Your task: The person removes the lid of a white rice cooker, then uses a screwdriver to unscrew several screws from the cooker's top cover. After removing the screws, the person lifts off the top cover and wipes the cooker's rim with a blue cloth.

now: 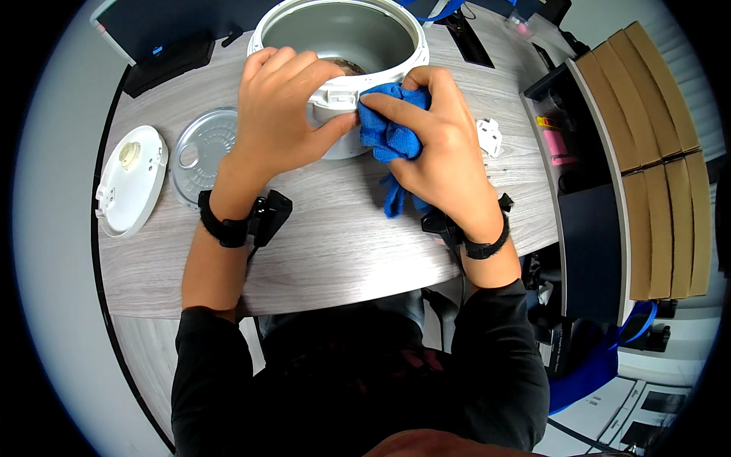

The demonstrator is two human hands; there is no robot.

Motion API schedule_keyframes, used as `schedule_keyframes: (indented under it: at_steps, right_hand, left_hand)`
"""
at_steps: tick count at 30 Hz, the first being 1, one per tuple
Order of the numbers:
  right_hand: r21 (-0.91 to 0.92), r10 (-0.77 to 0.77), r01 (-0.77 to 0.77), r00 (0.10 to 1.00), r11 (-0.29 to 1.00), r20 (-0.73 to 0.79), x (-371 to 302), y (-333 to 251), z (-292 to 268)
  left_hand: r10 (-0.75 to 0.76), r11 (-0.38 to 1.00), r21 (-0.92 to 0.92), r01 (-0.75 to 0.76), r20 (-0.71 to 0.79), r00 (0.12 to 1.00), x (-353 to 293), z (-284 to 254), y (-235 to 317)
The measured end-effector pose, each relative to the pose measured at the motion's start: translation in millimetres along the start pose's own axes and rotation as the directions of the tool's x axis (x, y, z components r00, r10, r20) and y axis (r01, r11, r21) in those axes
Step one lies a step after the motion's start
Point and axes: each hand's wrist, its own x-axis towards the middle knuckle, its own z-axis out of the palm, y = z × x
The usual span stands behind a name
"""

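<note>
A white, round rice cooker body (327,39) stands at the far middle of the table, its top uncovered and its grey inside showing. My left hand (278,114) grips its near rim, fingers over the edge and thumb beneath the front latch (337,97). Bunched in my right hand (445,141) is a blue cloth (392,126), pressed against the cooker just right of that latch. One end of the cloth hangs down below the hand. What lies under the cloth is hidden. Black straps with small devices circle both wrists.
Left on the table lie a white oval lid (126,194) and a silver round plate with holes (194,164). A monitor (148,30) stands at the back left. Right of the cooker is a small white part (489,137). A shelf unit (588,251) and cardboard boxes (647,122) border the right side.
</note>
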Motion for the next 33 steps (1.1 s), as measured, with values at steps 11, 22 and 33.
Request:
schedule_keyframes:
  at_steps: [11, 22, 33]
  right_hand:
    - [-0.027, 0.133, -0.133, 0.991, 0.991, 0.002, 4, 26, -22]
    - [0.02, 0.023, -0.023, 0.999, 1.0, 0.023, 4, 10, -6]
    - [-0.065, 0.13, -0.134, 0.99, 0.989, -0.062, 6, 40, -12]
  left_hand:
    - [0.004, 0.998, -0.058, 0.001, 0.081, 0.997, -6, -16, -17]
    - [-0.037, 0.997, -0.069, 0.042, 0.07, 0.997, 2, -13, 8]
    - [-0.008, 0.999, -0.041, 0.008, 0.014, 1.0, 0, -9, -3]
